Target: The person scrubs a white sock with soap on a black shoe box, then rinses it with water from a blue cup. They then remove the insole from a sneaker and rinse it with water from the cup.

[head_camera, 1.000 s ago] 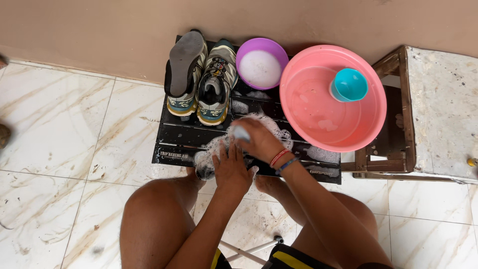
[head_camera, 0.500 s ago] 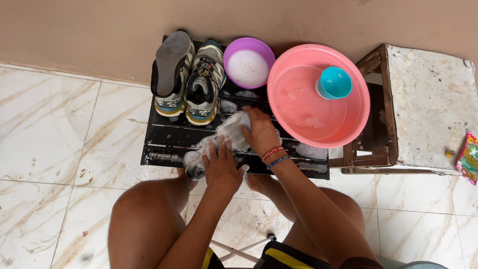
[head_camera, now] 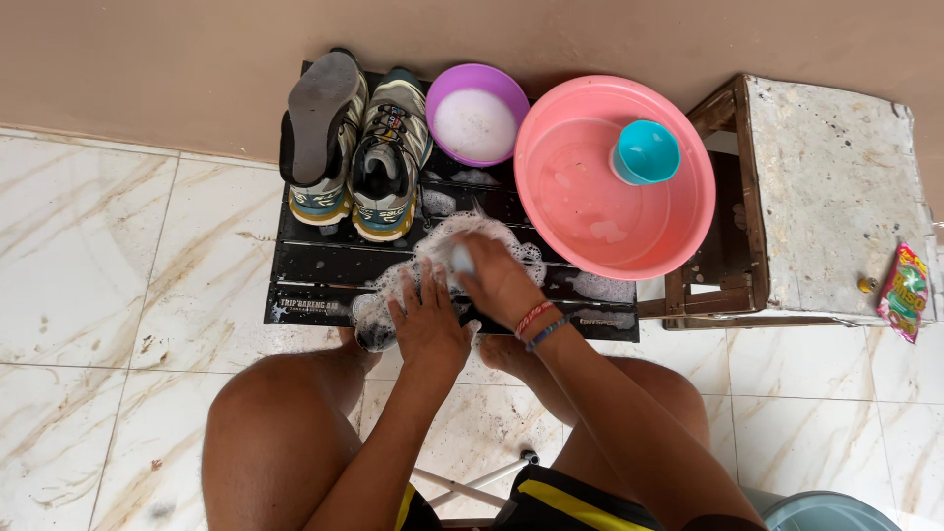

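Since 1 s ago the view has slid a bit right & the right hand (head_camera: 501, 280) has worked further over the sudsy shoe (head_camera: 438, 270), foam spread wider around it. Left hand (head_camera: 428, 320) pins the shoe down at its near end, fingers spread flat on it, not clenched. Right hand's grip is clenched on a small pale scrubbing thing (head_camera: 460, 258), prob. a brush or sponge, can't tell which; red & blue bands on that wrist. Shoe lies on the black slatted mat (head_camera: 315, 265) on the floor, mid-front, just beside the pink basin (head_camera: 580, 211). Teal cup (head_camera: 644, 152) sits inside the basin. Purple bowl (head_camera: 477, 123) w/ white suds behind, touching basin rim. Pair of sneakers (head_camera: 359, 147) at mat's back left, one sole-up. Wooden stool (head_camera: 816, 197) to the right.
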